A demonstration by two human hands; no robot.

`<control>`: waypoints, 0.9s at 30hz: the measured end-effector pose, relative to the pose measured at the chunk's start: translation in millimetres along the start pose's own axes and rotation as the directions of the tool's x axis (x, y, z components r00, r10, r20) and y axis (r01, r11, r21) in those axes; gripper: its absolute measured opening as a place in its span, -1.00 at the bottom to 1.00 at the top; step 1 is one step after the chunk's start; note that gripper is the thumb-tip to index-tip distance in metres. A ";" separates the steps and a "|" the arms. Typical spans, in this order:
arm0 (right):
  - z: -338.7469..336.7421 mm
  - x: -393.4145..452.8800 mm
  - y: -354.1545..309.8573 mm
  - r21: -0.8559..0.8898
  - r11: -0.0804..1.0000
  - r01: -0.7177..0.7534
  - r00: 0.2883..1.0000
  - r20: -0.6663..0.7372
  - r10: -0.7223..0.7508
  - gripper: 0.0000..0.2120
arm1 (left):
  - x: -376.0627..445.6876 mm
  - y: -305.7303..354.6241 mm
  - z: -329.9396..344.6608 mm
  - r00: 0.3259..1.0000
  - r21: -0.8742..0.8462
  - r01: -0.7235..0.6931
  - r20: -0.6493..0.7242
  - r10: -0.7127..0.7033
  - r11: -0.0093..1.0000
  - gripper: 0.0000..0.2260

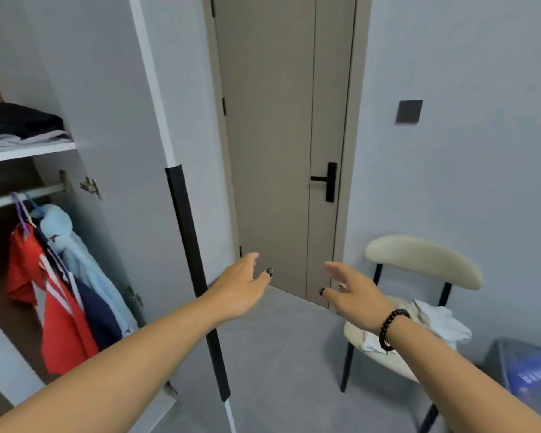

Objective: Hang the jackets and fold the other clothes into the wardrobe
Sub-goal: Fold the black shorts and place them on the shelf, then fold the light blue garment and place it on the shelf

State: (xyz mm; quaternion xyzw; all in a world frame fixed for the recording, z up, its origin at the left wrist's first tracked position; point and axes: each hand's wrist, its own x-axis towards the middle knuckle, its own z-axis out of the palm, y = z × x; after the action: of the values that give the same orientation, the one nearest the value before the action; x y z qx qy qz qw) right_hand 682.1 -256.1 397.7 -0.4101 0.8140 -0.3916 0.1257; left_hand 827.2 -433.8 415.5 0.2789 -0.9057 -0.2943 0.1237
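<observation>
Left of the hands stands the wardrobe [113, 89], its door swung open, and its left side is cut off by the edge of the view. Straight ahead, past both hands, is a shut door [278, 135] with a black handle [327, 181]. Right of the hands is a chair [419, 260], with white clothes [441, 321] on its seat, partly hidden behind the right wrist. Inside the wardrobe, well left of the left hand [241, 289], jackets [63, 292] in red, dark blue and light blue hang from a rail. Above them folded clothes [22, 126] lie on a shelf, blurry. The right hand [353, 292] wears a dark bead bracelet [389, 328]. Both hands are apart, fingers loose, holding nothing.
</observation>
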 end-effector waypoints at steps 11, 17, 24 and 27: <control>-124.8 -46.3 173.9 0.009 0.969 -0.248 0.969 0.019 0.248 -0.49 | 51.9 141.4 191.2 0.980 -0.188 -0.007 0.196 0.044 0.982 -0.56; -168.4 -64.4 243.1 0.023 0.925 -0.379 0.925 0.015 0.379 -0.52 | 73.8 190.6 268.4 0.949 -0.220 0.002 0.307 0.067 0.976 -0.59; -188.9 -83.2 297.1 0.026 0.869 -0.495 0.869 0.007 0.495 -0.52 | 94.2 226.0 325.7 0.911 -0.196 -0.033 0.398 0.110 0.980 -0.61; -194.2 -82.2 308.6 0.029 0.856 -0.516 0.856 0.013 0.516 -0.51 | 99.6 234.7 339.6 0.891 -0.200 -0.040 0.436 0.125 0.979 -0.62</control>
State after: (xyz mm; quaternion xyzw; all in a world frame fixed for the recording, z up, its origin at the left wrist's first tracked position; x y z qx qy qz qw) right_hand 456.3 20.8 288.1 -0.1758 0.8876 -0.3555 0.2343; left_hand 512.8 -176.2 292.4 0.1523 -0.8894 -0.4282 -0.0494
